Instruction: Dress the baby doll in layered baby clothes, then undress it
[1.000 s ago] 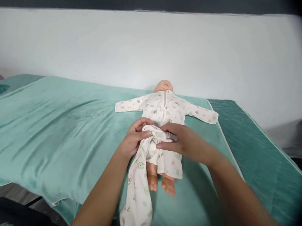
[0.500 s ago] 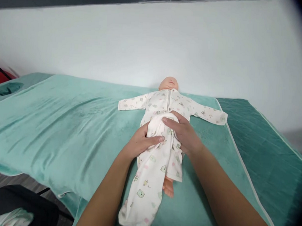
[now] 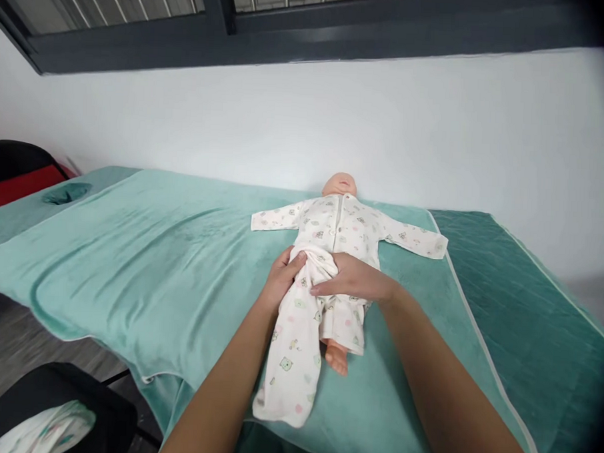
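A baby doll (image 3: 340, 183) lies on its back on the green bed cover, head toward the wall. It wears a white printed top (image 3: 357, 222) with both sleeves spread wide. White printed baby pants (image 3: 297, 340) are bunched at the waistband over the doll's lower body. My left hand (image 3: 282, 276) grips the waistband's left side, thumb on top. My right hand (image 3: 352, 277) holds its right side, thumb lying across the fabric. One pant leg hangs down toward me; from the other leg opening a doll foot (image 3: 336, 358) sticks out. The doll's other foot is hidden.
The light green cover (image 3: 130, 259) spreads over the bed, with a darker green sheet (image 3: 520, 283) at the right. A black chair (image 3: 94, 411) with a printed cloth (image 3: 47, 432) stands lower left. Behind the bed are a white wall (image 3: 286, 125) and a window frame (image 3: 340, 41).
The view has tilted up, showing more window. My left hand has moved up to the waistband, and my right hand has turned more sideways. The hanging pant leg has shifted slightly.
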The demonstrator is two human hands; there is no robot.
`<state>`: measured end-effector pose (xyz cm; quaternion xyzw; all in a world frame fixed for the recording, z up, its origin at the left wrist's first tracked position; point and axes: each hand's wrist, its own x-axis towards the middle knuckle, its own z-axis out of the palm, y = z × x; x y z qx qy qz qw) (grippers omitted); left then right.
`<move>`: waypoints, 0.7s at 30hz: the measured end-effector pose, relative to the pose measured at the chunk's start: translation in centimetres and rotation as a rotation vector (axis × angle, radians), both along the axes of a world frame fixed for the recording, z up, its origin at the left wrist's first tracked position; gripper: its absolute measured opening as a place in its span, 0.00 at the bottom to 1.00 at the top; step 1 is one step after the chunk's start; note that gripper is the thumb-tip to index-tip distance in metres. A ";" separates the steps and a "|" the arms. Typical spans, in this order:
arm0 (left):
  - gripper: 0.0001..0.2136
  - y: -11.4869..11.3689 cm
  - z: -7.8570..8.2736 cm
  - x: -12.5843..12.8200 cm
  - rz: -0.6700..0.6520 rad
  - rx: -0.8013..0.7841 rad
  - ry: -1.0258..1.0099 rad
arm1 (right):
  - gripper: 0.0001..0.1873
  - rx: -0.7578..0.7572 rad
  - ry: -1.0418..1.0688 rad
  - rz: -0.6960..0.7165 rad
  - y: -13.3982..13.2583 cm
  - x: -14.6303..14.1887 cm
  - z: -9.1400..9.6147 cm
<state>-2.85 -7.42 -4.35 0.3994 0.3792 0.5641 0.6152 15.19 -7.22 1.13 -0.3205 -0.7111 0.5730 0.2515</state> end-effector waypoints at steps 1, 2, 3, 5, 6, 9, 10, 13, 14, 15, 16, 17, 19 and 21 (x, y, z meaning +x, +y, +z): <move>0.18 -0.2 0.0 -0.1 0.002 0.018 0.017 | 0.30 -0.007 0.000 -0.005 -0.1 0.1 -0.1; 0.17 -0.4 0.0 -0.3 0.002 0.038 0.037 | 0.29 -0.012 0.022 -0.022 -0.1 0.2 -0.2; 0.17 -0.6 0.0 -0.4 -0.002 0.056 0.059 | 0.28 -0.015 0.061 -0.045 -0.2 0.2 -0.4; 0.17 -1.0 -0.1 -0.7 -0.021 0.080 0.098 | 0.26 -0.019 0.157 -0.107 -0.3 0.2 -0.7; 0.18 -1.2 -0.1 -0.7 -0.038 0.088 0.107 | 0.24 -0.028 0.200 -0.147 -0.4 0.0 -0.8; 0.24 -1.9 0.1 -0.7 -0.123 0.129 0.107 | 0.21 -0.077 0.299 -0.302 -0.2 -0.5 -1.3; 0.26 -2.2 0.2 -0.6 -0.154 0.146 0.106 | 0.20 -0.091 0.327 -0.355 -0.1 -0.7 -1.5; 0.30 -2.9 0.8 -0.1 -0.212 0.138 0.137 | 0.20 -0.097 0.375 -0.444 0.2 -1.2 -1.9; 0.30 -3.0 0.9 0.1 -0.211 0.113 0.149 | 0.20 -0.091 0.380 -0.447 0.2 -1.3 -2.0; 0.29 -3.1 1.1 0.3 -0.201 0.082 0.158 | 0.20 -0.082 0.380 -0.444 0.2 -1.3 -2.1; 0.28 -3.1 1.2 0.5 -0.183 0.054 0.162 | 0.20 -0.075 0.378 -0.434 0.2 -1.2 -2.1; 0.26 -3.0 1.3 0.6 -0.159 0.035 0.163 | 0.20 -0.069 0.373 -0.418 0.2 -1.1 -2.1; 0.22 -2.6 1.4 0.8 -0.069 0.033 0.166 | 0.20 -0.071 0.338 -0.351 0.1 -0.7 -1.8; 0.19 -2.0 1.7 1.0 0.079 0.054 0.178 | 0.20 -0.074 0.264 -0.217 0.0 -0.2 -1.3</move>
